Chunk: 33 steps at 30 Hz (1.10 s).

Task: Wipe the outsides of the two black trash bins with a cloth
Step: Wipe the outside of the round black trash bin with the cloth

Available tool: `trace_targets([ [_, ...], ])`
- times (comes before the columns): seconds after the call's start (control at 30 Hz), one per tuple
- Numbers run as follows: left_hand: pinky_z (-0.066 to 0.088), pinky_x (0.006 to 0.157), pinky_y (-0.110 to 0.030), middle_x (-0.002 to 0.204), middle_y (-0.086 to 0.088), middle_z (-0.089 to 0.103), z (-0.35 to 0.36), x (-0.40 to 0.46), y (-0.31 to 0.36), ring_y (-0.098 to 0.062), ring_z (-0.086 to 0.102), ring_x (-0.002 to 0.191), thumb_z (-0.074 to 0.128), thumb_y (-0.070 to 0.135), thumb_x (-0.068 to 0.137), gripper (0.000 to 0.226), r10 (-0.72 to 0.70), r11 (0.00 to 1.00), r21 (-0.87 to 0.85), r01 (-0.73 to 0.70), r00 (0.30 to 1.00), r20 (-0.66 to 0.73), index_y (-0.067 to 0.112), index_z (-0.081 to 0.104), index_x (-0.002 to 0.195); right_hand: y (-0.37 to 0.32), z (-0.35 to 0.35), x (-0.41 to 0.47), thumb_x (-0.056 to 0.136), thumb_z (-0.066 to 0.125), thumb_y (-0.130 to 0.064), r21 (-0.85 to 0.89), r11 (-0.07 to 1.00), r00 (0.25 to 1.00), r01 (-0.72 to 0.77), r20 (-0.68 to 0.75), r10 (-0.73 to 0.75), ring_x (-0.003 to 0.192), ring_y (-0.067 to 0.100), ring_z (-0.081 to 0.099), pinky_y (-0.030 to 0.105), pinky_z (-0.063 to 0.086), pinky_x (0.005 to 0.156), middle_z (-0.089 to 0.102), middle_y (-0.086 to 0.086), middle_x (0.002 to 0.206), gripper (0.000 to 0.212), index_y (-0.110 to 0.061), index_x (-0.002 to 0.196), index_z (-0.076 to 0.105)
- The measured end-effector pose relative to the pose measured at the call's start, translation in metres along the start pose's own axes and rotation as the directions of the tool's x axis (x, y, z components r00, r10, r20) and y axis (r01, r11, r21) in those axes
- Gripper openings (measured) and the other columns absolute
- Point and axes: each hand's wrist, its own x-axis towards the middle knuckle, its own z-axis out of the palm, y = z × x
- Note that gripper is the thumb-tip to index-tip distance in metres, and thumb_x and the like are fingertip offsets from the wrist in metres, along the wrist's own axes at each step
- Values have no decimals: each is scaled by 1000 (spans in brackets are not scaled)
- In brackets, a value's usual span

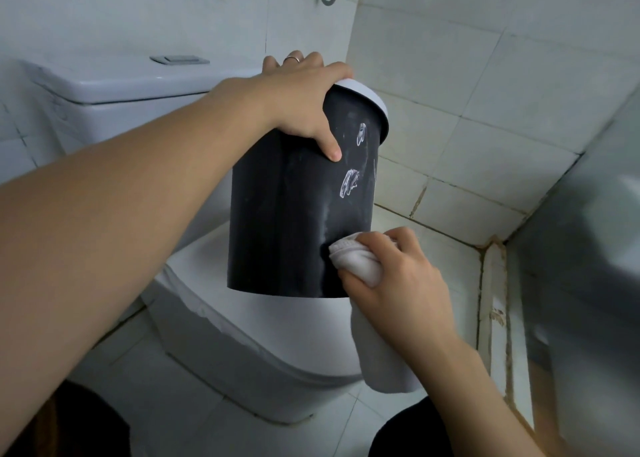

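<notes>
White-tiled bathroom, toilet (242, 318) with closed lid. Bin (294, 214) held tilted in the air above the toilet lid. Left hand (298, 103) grips its white rim, fingers wrapped over the top. Right hand (398, 276) fingers bunched around cloth (356, 262), pressing it against the bin's lower side.

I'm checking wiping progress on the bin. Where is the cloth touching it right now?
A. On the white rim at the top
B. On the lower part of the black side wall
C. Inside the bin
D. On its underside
B: the right hand presses the white cloth against the black bin low on its side wall, near the bottom edge.
</notes>
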Motion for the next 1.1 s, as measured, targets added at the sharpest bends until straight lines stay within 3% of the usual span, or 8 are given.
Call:
trace_targets([
  [0.1,26,103,-47,129,0,42,-1,-2,2,-28,33,130,86,62,51,108,12,1000,6,-12,1000,3,40,33,142,-7,3,-1,78,65,-43,33,999,999,32,-6,-32,77,20,59,31,47,56,50,-10,102,27,-40,105,59],
  [0.3,26,101,-46,123,3,41,-2,-6,1,-28,34,129,86,62,50,107,16,1000,4,-16,1000,-2,40,33,140,14,0,8,81,65,-43,-8,990,990,-140,0,140,83,22,60,29,40,58,49,-10,106,26,-39,107,60],
  [0.57,27,98,-44,130,1,42,-1,-6,5,-27,34,128,86,63,49,112,38,999,31,-37,999,-12,39,31,143,-22,-6,17,81,63,-49,-1,999,998,44,-40,-44,82,22,59,33,48,58,49,-8,103,26,-39,105,60],
  [0.83,27,100,-46,127,2,44,-5,-12,-8,-27,35,129,86,63,49,109,5,1000,7,-5,1000,-12,39,32,140,4,-1,23,81,64,-45,20,991,991,-133,-18,133,86,23,59,35,49,65,48,-10,108,29,-41,109,58],
  [0.97,31,97,-46,125,5,53,-11,-10,-11,-26,44,121,85,63,52,97,-1,999,-38,1,1000,1,38,38,133,-1,-2,23,81,65,-44,43,990,991,-133,-11,134,86,19,58,30,41,62,47,-13,107,28,-41,108,59],
  [1.1,34,88,-40,111,8,59,-21,-8,-14,-23,51,102,84,64,52,86,5,1000,-18,-5,1000,24,35,42,121,-9,-6,21,80,66,-45,25,997,997,-72,-38,73,84,19,59,30,42,58,48,-14,107,28,-42,107,59],
])
